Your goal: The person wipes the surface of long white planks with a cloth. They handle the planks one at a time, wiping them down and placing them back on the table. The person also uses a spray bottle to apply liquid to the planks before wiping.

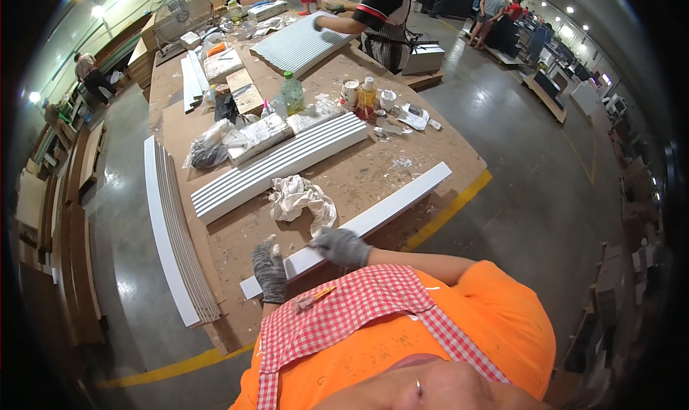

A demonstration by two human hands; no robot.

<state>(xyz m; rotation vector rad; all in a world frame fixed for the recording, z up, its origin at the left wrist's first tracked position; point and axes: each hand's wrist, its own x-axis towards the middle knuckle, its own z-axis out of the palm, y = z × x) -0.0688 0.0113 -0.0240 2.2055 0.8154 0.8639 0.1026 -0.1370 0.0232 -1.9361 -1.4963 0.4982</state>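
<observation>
A worker in an orange shirt (pixel 495 309) and red-checked apron (pixel 352 295) bends over a white strip (pixel 395 203) lying along the near edge of a paint-marked table (pixel 237 256). The gloved left hand (pixel 270 270) rests across the strip near its left end, fingers outstretched; whether its grip pinches the piece cannot be told. The gloved right hand (pixel 343 248) sits on the strip just beside it, fingers curled, though what its grip clasps, if anything, is hidden. A crumpled whitish cloth (pixel 294 198) lies just beyond the hands, near a row of white strips (pixel 280 165) set side by side. Farther back stand a green-capped bottle (pixel 292 94) and an amber bottle (pixel 366 99). Across the table, a co-worker in a dark top (pixel 386 7) reaches over a set of narrow white pieces (pixel 305 45).
</observation>
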